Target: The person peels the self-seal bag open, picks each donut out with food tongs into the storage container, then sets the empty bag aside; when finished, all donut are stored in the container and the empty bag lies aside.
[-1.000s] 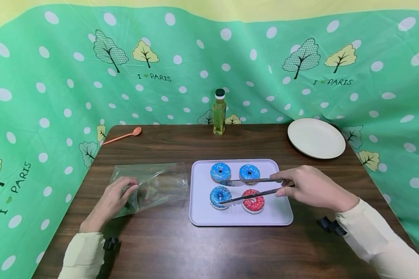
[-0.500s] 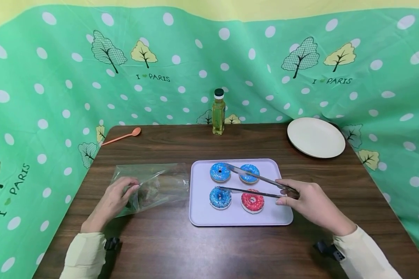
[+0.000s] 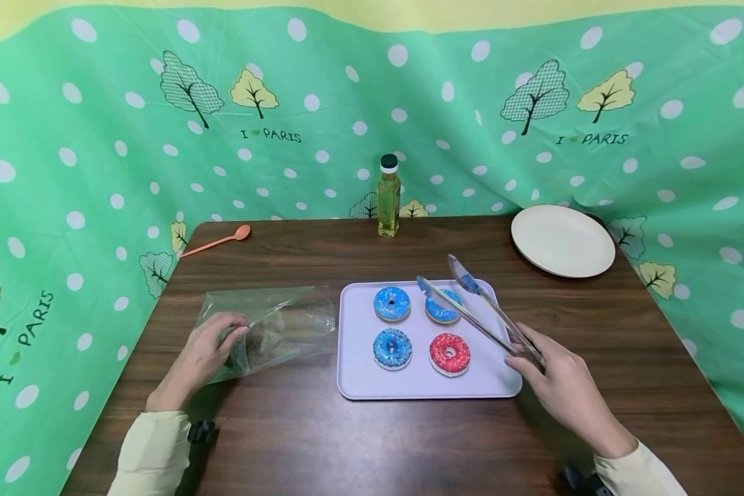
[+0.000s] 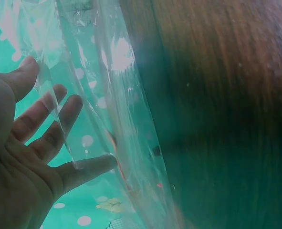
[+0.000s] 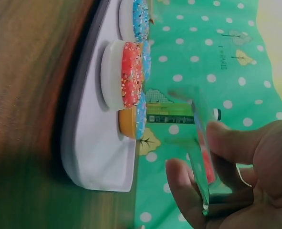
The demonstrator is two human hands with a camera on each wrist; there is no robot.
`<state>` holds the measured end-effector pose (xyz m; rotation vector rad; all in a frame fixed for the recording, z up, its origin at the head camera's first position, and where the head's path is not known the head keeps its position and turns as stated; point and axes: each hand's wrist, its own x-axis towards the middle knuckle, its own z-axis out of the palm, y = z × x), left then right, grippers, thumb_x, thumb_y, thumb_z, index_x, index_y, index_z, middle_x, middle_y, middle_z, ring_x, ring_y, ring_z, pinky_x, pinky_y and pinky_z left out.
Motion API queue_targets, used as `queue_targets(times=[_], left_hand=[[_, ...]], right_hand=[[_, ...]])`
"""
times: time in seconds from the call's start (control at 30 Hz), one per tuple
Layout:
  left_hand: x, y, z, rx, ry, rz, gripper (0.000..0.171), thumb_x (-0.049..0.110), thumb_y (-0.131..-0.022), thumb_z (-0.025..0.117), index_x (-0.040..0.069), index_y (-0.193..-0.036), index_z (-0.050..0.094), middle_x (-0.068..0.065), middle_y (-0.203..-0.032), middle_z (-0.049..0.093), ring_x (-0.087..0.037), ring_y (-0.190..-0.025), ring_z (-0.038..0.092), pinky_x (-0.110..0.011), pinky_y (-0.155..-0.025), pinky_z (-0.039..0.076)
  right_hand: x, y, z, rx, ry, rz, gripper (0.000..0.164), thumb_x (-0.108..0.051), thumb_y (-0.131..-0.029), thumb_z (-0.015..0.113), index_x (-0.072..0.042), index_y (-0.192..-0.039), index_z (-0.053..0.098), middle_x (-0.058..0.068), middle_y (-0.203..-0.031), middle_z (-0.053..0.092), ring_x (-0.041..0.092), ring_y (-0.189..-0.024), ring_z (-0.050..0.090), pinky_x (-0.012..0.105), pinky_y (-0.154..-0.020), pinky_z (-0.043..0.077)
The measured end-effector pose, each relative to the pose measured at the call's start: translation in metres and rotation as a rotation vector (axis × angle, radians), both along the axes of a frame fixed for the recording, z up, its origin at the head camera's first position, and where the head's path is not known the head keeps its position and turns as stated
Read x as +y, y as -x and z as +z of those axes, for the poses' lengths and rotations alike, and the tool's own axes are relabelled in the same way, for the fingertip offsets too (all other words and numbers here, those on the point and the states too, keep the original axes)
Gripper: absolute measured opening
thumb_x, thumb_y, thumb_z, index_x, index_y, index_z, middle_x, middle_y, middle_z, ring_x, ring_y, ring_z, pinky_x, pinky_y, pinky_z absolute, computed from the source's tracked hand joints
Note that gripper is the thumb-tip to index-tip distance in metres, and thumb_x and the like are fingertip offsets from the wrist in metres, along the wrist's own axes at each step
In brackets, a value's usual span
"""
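My left hand (image 3: 207, 348) pinches the edge of a clear plastic bag (image 3: 297, 324), which lies left of the tray. The left wrist view shows the thumb at the bag's rim and other fingers spread behind the film (image 4: 126, 95); the index fingertip is hard to make out. My right hand (image 3: 564, 386) grips metal tongs (image 3: 465, 280), their arms apart and nothing between them. The tongs stand above the right part of a pale lilac tray (image 3: 359, 386). On that tray sit a red donut (image 3: 439, 353) and three blue donuts (image 3: 392, 293), all with sprinkles.
Behind the tray stands a bottle of yellow oil (image 3: 388, 203). A white plate (image 3: 561, 241) is at the back right, and an orange spoon (image 3: 220, 241) lies at the back left. Green dotted cloth (image 3: 322, 138) hangs around the dark wooden table (image 3: 297, 427).
My right hand has drawn back to the right and turned, so the tongs swing from above the left donuts toward the tray's back right corner. The left hand and bag stay put.
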<state>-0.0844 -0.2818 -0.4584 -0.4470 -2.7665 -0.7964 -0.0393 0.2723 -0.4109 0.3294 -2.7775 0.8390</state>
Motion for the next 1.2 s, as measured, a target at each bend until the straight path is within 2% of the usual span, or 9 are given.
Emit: queue_targets(times=[0.13, 0.23, 0.4, 0.7, 1.2], left_hand=[[0.001, 0.001, -0.001, -0.009, -0.002, 0.000, 0.007, 0.009, -0.097, 0.068, 0.009, -0.104, 0.069, -0.007, -0.107, 0.067, -0.029, -0.103, 0.063, -0.052, -0.083, 0.052], [0.001, 0.001, -0.002, -0.011, -0.004, 0.002, 0.007, 0.009, -0.097, 0.068, 0.009, -0.104, 0.069, -0.008, -0.107, 0.067, -0.029, -0.104, 0.063, -0.052, -0.084, 0.052], [0.001, -0.001, -0.004, -0.008, -0.002, 0.004, 0.006, 0.009, -0.096, 0.068, 0.009, -0.102, 0.069, -0.009, -0.108, 0.067, -0.030, -0.105, 0.063, -0.052, -0.086, 0.050], [0.000, -0.002, -0.004, -0.012, -0.011, 0.001, 0.008, 0.011, -0.098, 0.067, 0.007, -0.105, 0.070, -0.010, -0.109, 0.067, -0.032, -0.106, 0.063, -0.053, -0.086, 0.051], [0.002, 0.001, -0.004, -0.017, -0.020, 0.004, 0.009, 0.011, -0.099, 0.066, 0.008, -0.106, 0.070, -0.012, -0.111, 0.068, -0.034, -0.108, 0.062, -0.055, -0.088, 0.049]], right_hand=[[0.004, -0.006, -0.005, 0.012, 0.018, -0.033, 0.057, -0.006, -0.090, 0.076, 0.007, -0.139, 0.052, 0.024, -0.117, 0.066, 0.045, -0.108, 0.063, 0.056, -0.085, 0.044], [0.005, -0.008, -0.008, 0.015, 0.030, -0.056, 0.057, -0.001, -0.091, 0.072, 0.013, -0.140, 0.047, 0.026, -0.115, 0.066, 0.046, -0.108, 0.062, 0.056, -0.086, 0.043], [0.011, -0.009, -0.015, 0.001, 0.046, -0.115, 0.057, 0.003, -0.092, 0.068, 0.019, -0.140, 0.041, 0.032, -0.112, 0.063, 0.054, -0.109, 0.056, 0.063, -0.087, 0.042], [0.033, -0.011, -0.033, -0.017, 0.020, -0.237, 0.054, 0.005, -0.094, 0.064, 0.023, -0.137, 0.038, 0.039, -0.109, 0.058, 0.059, -0.106, 0.051, 0.065, -0.085, 0.039], [0.046, -0.017, -0.033, -0.174, 0.006, -0.295, 0.054, 0.002, -0.100, 0.052, 0.027, -0.141, 0.026, 0.045, -0.116, 0.051, 0.063, -0.111, 0.044, 0.070, -0.090, 0.035]])
